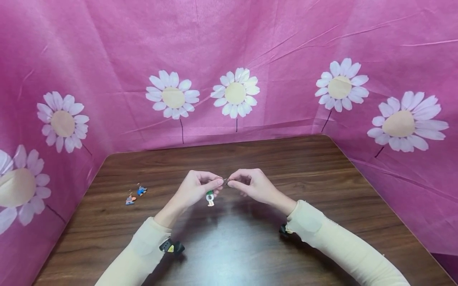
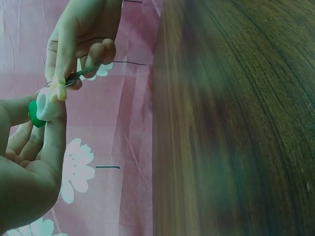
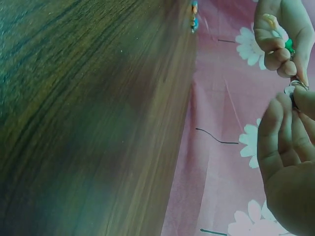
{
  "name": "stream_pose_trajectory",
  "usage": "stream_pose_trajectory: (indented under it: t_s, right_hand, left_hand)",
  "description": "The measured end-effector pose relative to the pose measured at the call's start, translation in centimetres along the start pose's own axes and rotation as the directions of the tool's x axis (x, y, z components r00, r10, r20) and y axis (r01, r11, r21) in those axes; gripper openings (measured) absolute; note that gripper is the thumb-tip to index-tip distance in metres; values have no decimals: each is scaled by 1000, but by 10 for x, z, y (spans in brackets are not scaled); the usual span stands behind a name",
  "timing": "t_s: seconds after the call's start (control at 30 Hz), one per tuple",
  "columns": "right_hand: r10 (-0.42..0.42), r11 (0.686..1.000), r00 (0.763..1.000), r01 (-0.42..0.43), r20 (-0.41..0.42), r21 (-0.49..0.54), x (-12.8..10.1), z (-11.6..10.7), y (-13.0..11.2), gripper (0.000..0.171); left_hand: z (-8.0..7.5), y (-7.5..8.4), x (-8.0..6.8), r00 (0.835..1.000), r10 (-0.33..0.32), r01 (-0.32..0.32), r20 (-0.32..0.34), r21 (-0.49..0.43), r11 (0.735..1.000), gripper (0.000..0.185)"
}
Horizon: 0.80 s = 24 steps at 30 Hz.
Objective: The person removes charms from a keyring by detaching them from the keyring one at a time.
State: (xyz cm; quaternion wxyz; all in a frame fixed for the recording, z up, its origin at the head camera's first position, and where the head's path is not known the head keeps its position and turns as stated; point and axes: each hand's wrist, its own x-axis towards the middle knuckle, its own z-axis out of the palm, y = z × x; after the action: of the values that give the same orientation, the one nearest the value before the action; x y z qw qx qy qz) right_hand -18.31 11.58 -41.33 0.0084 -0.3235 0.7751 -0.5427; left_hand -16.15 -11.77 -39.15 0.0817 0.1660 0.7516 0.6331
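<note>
Over the middle of the table, my left hand (image 1: 196,187) pinches a figurine keychain (image 1: 210,199) near its metal ring (image 3: 298,83). The green, white and pale peach figurine hangs below these fingers. My right hand (image 1: 255,186) meets it at the ring, pinching a small dark metal key (image 2: 81,73) between thumb and fingers. The key's narrow end sticks out past the fingers in the left wrist view. Fingertips cover most of the ring, so I cannot tell whether the key is threaded on it.
Two more small figurine keychains, one blue (image 1: 142,190) and one orange and blue (image 1: 130,199), lie on the left of the brown wooden table (image 1: 279,159). A pink cloth (image 1: 286,35) with white daisies hangs around the table's back and sides.
</note>
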Motion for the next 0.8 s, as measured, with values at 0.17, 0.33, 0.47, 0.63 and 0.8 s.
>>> stream_pose_trajectory:
  t_s: [0.17, 0.33, 0.47, 0.63, 0.8]
  right_hand:
    - [-2, 1000, 999, 1, -36, -10, -1, 0, 0, 8]
    - [-154, 987, 986, 149, -71, -62, -1, 2, 2, 13]
    - [-324, 935, 943, 308, -76, -174, 2, 2, 2, 17]
    - [-339, 929, 938, 323, -69, -179, 3, 1, 0, 16]
    - [-289, 947, 955, 276, -61, -167, 2, 0, 0, 12]
  left_hand:
    - [0, -2, 0, 1000, -2, 2, 25, 29, 1000, 23]
    - [-2, -3, 0, 998, -6, 4, 57, 43, 999, 24]
    - [-3, -1, 0, 998, -16, 14, 63, 44, 999, 20]
    - [-4, 0, -1, 997, -28, 28, 66, 13, 1000, 19]
    - [-4, -1, -1, 997, -34, 38, 74, -53, 998, 23]
